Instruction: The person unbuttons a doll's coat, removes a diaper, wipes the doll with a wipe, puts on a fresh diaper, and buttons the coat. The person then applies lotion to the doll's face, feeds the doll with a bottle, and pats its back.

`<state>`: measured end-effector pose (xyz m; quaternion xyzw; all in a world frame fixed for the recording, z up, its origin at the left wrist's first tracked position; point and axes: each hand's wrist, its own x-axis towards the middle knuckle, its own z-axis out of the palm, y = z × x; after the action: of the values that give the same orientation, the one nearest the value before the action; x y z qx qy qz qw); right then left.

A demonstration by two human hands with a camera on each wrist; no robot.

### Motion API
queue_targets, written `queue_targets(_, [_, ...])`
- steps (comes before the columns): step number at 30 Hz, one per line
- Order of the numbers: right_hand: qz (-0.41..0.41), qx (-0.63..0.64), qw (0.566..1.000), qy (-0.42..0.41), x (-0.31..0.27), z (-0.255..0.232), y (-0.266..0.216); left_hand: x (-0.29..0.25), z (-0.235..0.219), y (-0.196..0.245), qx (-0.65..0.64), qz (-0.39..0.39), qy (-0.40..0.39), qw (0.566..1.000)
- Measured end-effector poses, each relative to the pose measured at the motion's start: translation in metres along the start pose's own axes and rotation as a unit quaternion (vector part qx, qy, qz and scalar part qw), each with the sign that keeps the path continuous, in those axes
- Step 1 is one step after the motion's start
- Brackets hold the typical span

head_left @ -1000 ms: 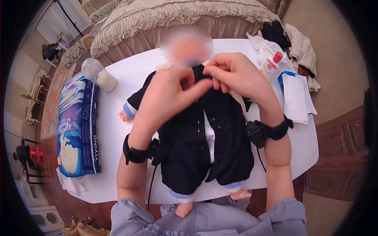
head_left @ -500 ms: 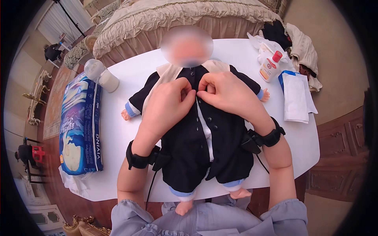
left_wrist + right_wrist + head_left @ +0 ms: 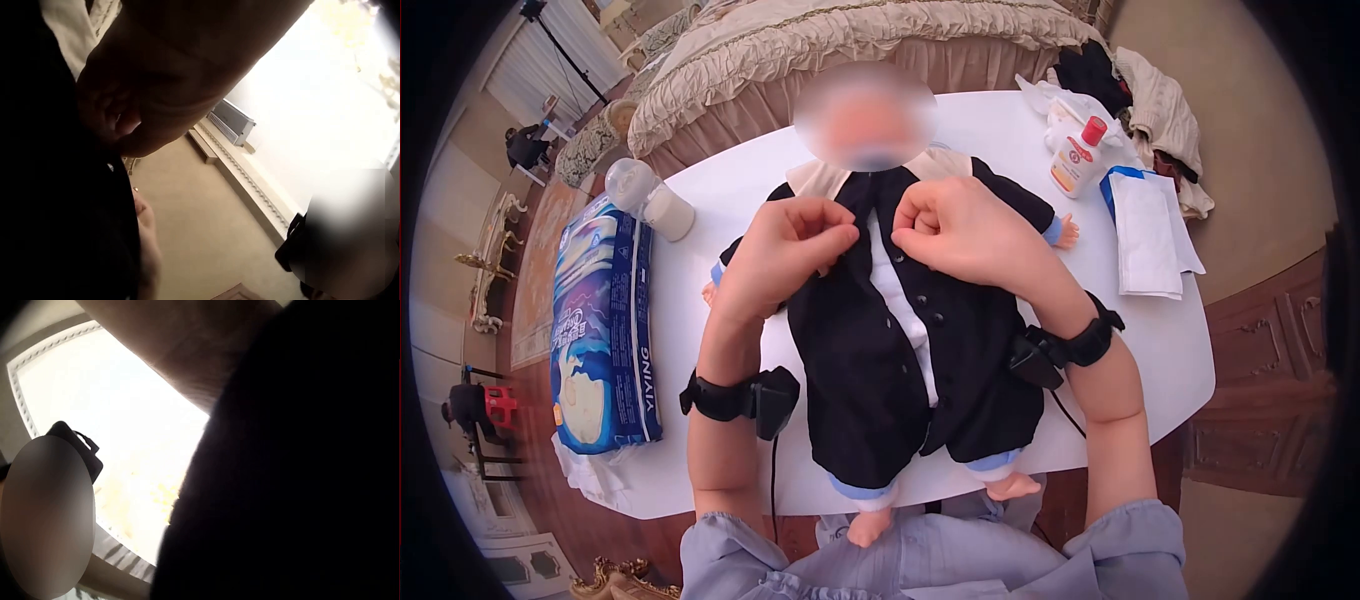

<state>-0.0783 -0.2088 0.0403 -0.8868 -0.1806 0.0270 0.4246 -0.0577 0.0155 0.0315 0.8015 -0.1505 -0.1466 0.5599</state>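
Observation:
A baby doll in a black buttoned outfit (image 3: 855, 370) lies face up, with a cream collar (image 3: 820, 180) and pale blue cuffs. Its front hangs parted, baring a strip of white inner garment (image 3: 896, 290). My left hand (image 3: 785, 245) pinches the black front edge left of the gap. On the button side, my right hand (image 3: 965, 225) grips the opposite edge near the chest, with dark buttons (image 3: 922, 300) below it. In the left wrist view my left hand (image 3: 162, 94) has curled fingers at the dark cloth (image 3: 62, 200). Black fabric (image 3: 300, 469) hides my right fingertips in the right wrist view.
The white table (image 3: 750, 180) holds a blue diaper pack (image 3: 600, 340) and a milk bottle (image 3: 668, 213) at left. A red-capped bottle (image 3: 1078, 165) and white folded cloths (image 3: 1148, 240) are at right. Beyond stands a bed (image 3: 850, 50).
Both hands came down from near the doll's collar to its chest and met at the front. My left hand then moved left, and the black front has parted wider at the top.

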Motion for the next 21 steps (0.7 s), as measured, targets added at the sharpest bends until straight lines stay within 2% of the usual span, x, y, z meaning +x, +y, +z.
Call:
queue_targets(1, [0.024,0.086,0.996,-0.020,0.002,0.000,0.001,0.000,0.000,0.000,-0.090,0.006,0.007,0.996])
queue_targets(2, [0.025,0.086,0.996,-0.018,0.004,0.000,0.002,0.001,0.000,-0.001,-0.179,0.012,0.013,0.984])
queue_targets(4, [0.044,0.196,0.978,-0.051,0.008,0.002,0.004,0.002,0.002,-0.002,-0.191,0.020,0.015,0.981])
queue_targets(5, [0.045,0.196,0.978,-0.050,0.010,0.003,0.005,0.002,0.003,-0.003,-0.203,0.027,0.019,0.979])
queue_targets(7, [0.057,0.283,0.957,-0.033,0.011,0.005,0.007,0.003,0.005,-0.005,-0.211,0.024,0.013,0.977])
queue_targets(11, [0.096,0.323,0.941,-0.037,0.009,-0.002,0.000,0.003,0.011,-0.006,-0.234,0.016,0.010,0.972])
queue_targets(16, [0.063,0.316,0.947,-0.005,0.011,0.009,0.006,0.003,0.011,-0.005,-0.249,0.011,0.016,0.968])
queue_targets(21, [0.066,0.315,0.947,-0.004,0.010,0.009,0.004,0.004,0.012,-0.006,-0.260,0.009,0.017,0.965])
